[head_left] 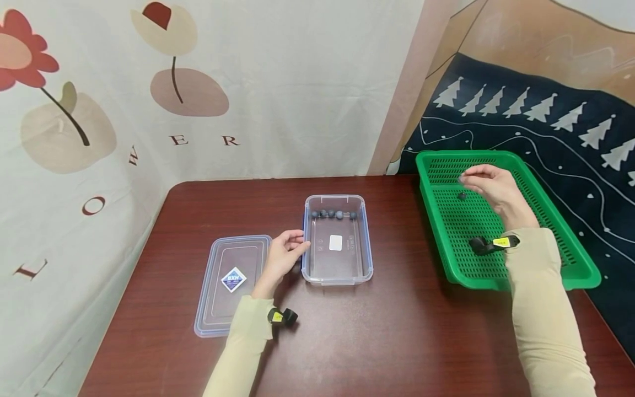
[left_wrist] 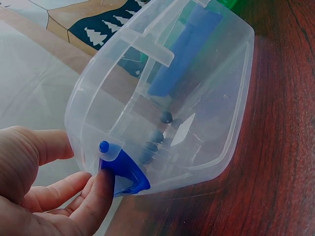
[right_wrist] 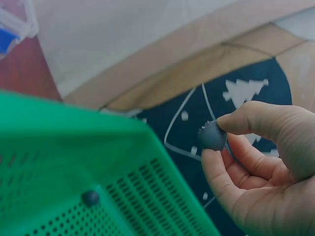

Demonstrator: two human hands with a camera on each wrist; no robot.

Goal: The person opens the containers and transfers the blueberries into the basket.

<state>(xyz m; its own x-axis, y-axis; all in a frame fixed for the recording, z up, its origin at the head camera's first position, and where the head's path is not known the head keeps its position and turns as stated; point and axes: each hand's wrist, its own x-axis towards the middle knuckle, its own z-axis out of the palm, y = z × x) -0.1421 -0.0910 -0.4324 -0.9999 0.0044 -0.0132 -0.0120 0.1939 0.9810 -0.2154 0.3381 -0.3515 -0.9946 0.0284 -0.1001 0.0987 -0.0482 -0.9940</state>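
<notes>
My right hand is raised over the green basket. Thumb and fingertips pinch a blueberry, its crown showing in the right wrist view. Another blueberry lies on the basket floor. My left hand touches the left side of a clear plastic box, its fingers loosely bent. In the left wrist view one fingertip rests on the box's blue latch. Several blueberries sit in a row near the box's far end.
A clear lid with a blue-edged label lies flat left of the box, beside the left forearm. The basket stands at the right of the brown table. A pale flowered curtain hangs behind the table.
</notes>
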